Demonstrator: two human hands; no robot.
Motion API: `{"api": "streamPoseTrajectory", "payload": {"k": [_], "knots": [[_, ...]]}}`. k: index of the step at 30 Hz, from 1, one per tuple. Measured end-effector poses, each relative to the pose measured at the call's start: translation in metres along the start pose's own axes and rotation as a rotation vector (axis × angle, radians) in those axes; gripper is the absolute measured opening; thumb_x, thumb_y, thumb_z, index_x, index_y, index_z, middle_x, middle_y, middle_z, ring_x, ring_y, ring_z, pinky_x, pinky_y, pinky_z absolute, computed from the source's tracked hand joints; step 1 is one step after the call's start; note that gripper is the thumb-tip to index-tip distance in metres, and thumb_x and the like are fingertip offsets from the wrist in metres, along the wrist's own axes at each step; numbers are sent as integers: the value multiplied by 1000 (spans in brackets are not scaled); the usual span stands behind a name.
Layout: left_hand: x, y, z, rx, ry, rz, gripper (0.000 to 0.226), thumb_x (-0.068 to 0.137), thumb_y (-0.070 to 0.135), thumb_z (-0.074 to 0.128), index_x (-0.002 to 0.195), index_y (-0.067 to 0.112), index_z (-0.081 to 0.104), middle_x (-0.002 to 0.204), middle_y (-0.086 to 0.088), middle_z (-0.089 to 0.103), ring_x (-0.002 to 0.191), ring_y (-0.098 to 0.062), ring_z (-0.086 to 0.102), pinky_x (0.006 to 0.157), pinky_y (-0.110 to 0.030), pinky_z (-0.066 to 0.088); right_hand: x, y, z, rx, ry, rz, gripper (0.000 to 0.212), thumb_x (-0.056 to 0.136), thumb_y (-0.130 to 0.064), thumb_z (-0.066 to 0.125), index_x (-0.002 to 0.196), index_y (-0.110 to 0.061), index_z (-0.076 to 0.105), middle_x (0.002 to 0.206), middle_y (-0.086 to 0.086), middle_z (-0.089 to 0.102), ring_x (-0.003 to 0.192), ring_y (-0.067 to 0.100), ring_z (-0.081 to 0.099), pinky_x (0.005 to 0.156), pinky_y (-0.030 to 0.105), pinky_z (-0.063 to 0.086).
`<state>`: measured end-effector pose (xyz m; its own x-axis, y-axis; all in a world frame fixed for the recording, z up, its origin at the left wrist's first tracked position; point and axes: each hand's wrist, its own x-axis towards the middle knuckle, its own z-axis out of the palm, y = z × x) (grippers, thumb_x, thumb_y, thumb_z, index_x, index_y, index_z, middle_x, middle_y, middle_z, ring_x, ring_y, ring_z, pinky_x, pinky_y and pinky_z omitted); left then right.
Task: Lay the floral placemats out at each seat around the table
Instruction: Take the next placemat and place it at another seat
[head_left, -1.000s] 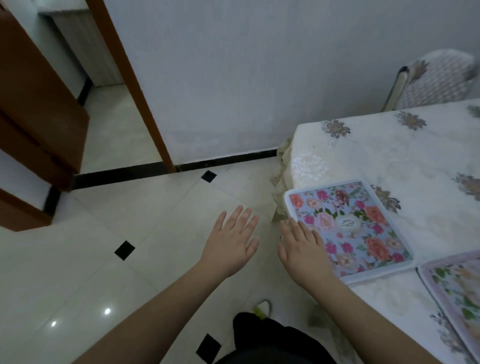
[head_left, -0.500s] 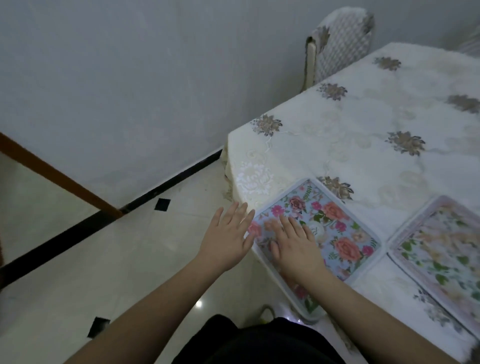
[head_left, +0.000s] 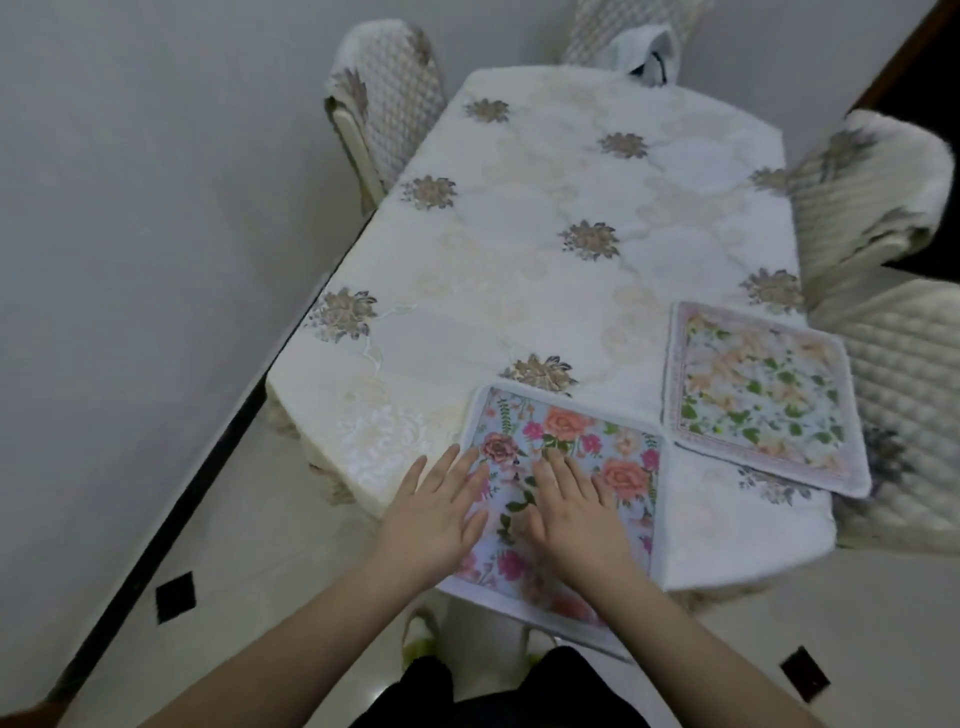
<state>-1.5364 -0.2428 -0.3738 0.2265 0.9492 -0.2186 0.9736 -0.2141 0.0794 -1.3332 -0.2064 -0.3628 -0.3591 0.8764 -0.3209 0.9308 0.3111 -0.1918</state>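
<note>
A blue floral placemat (head_left: 597, 441) with pink and orange roses lies at the near end of the table (head_left: 519, 249), its near edge hanging over the rim. My left hand (head_left: 436, 514) rests flat on its left edge, fingers spread. My right hand (head_left: 571, 509) lies flat on the mat's middle, fingers apart. A second placemat (head_left: 758, 395), pale with peach flowers and green leaves, lies flat at the right side of the table, before a chair.
A white embroidered cloth covers the table. Quilted chairs stand at the far left (head_left: 384, 104), far end (head_left: 634, 31) and right side (head_left: 867, 197), with another (head_left: 909, 410) by the second mat. A grey wall runs along the left. Pale tiled floor (head_left: 234, 597) lies below.
The view has swung right and up, showing the whole table. Both hands have moved onto the blue placemat; the left hand, earlier off the table's edge, now rests on the mat.
</note>
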Motion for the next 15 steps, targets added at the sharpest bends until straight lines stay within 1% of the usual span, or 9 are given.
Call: {"api": "streamPoseTrajectory", "payload": {"k": [1,3,7,11,15], "knots": [[4,-7,1,5,-20,30,63,102,53,5,159,25,8,167,2,1,153,-17,-6,120,-42,-9,-1,-2,4,5,14,38,63,103,-42,27,158,-21,5,166,3,1,153,21,1,122,44,4],[13,-17,2,14,-52,74,62,103,52,10,159,25,4,167,2,0,153,-17,-8,121,-42,-10,-4,-4,9,16,39,112,63,102,-43,27,158,-22,5,166,2,3,152,21,4,122,43,5],[28,-14,6,34,-114,177,62,102,53,8,157,26,-5,167,2,-5,153,-16,-11,120,-42,-10,-14,-4,18,60,68,215,62,102,-44,30,157,-24,11,166,1,7,152,21,7,122,44,6],[41,-8,14,53,-111,215,64,102,55,11,158,26,-2,167,2,-2,153,-17,-8,121,-43,-6,-20,8,26,60,69,274,63,101,-47,31,157,-24,14,166,2,10,152,22,8,121,43,6],[46,0,23,49,-155,223,70,100,62,17,157,29,-6,167,2,-7,153,-20,-9,121,-43,-6,-26,24,35,70,56,292,63,101,-45,33,157,-21,15,165,5,12,152,25,11,121,47,6]]}}
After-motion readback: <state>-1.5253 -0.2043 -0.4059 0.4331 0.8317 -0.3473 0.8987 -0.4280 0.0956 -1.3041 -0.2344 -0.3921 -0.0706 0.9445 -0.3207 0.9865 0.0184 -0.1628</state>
